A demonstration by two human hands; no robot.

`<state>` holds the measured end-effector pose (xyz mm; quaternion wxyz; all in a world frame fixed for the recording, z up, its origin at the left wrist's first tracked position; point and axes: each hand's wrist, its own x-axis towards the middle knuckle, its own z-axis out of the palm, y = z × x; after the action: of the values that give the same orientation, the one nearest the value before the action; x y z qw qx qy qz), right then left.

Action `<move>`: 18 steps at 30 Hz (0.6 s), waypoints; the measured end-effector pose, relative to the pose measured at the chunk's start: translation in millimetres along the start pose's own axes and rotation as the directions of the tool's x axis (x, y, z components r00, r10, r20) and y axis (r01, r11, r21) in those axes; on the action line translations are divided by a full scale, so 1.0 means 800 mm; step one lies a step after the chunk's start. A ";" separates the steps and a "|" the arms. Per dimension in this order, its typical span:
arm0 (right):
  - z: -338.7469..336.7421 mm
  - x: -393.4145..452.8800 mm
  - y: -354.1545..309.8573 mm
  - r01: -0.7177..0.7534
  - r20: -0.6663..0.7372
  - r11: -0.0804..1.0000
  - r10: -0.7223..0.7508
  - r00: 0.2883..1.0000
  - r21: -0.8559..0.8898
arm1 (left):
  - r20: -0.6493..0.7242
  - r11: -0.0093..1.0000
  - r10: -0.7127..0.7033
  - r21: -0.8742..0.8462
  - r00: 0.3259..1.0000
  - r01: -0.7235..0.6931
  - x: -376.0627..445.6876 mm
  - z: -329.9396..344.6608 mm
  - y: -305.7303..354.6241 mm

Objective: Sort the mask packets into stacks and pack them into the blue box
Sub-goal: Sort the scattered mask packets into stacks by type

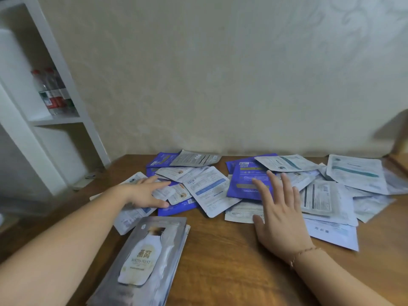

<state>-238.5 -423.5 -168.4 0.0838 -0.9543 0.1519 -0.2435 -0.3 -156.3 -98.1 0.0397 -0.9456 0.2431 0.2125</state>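
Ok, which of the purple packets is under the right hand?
The purple packet right of centre, printed back up; the right hand spreads over its corner. The other purple ones lie further left.

Two bare forearms, no sleeves. Left hand (147,192) without rings or watch. Right hand (279,214) also ringless, with a thin bracelet (303,255) of small beads on a fine cord around the wrist. Short, unpainted fingernails on both.
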 end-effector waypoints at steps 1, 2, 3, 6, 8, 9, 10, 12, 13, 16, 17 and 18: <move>-0.003 -0.009 0.000 0.050 0.028 0.999 -0.049 0.998 -0.008 | -0.053 1.000 0.008 0.002 0.999 -0.008 -0.008 0.003 0.007; -0.010 -0.019 -0.001 0.086 0.063 0.996 -0.084 0.994 -0.024 | -0.113 1.000 0.023 0.006 0.993 -0.023 -0.018 0.006 0.016; -0.016 -0.029 0.001 0.131 0.097 0.990 -0.126 0.987 -0.048 | -0.174 0.999 0.044 0.001 0.984 -0.044 -0.028 0.009 0.028; -0.042 -0.059 0.005 0.193 0.280 0.980 -0.196 0.940 0.037 | -0.304 0.986 0.148 -0.024 0.941 -0.163 -0.076 0.023 0.072; -0.061 -0.083 0.003 0.201 0.328 0.977 -0.214 0.920 0.072 | -0.341 0.963 0.250 -0.006 0.907 -0.268 -0.119 0.040 0.104; -0.069 -0.100 0.002 0.212 0.330 0.974 -0.225 0.917 0.074 | -0.353 0.948 0.295 -0.011 0.888 -0.319 -0.144 0.052 0.121; -0.080 -0.117 -0.001 0.227 0.350 0.971 -0.238 0.906 0.075 | -0.360 0.929 0.336 -0.023 0.870 -0.368 -0.170 0.067 0.136; -0.096 -0.158 -0.004 0.218 0.395 0.972 -0.235 0.888 0.089 | -0.350 0.885 0.417 -0.057 0.839 -0.463 -0.221 0.102 0.166; -0.103 -0.178 -0.007 0.242 0.383 0.966 -0.259 0.887 0.092 | -0.330 0.866 0.451 -0.064 0.829 -0.496 -0.243 0.121 0.180; -0.120 -0.228 -0.016 0.307 0.335 0.950 -0.306 0.891 0.051 | -0.239 0.846 0.521 0.015 0.819 -0.533 -0.285 0.168 0.211; -0.123 -0.242 -0.020 0.300 0.327 0.952 -0.303 0.895 0.058 | -0.207 0.841 0.537 0.061 0.818 -0.537 -0.293 0.180 0.217; -0.123 -0.256 -0.022 0.310 0.312 0.949 -0.314 0.896 0.066 | -0.179 0.836 0.549 0.098 0.816 -0.540 -0.299 0.189 0.220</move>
<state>-453.4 -347.9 -169.1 0.0740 -0.9923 -0.0203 -0.0975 -331.3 -178.3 -129.9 -0.0271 -0.8519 0.5105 0.1137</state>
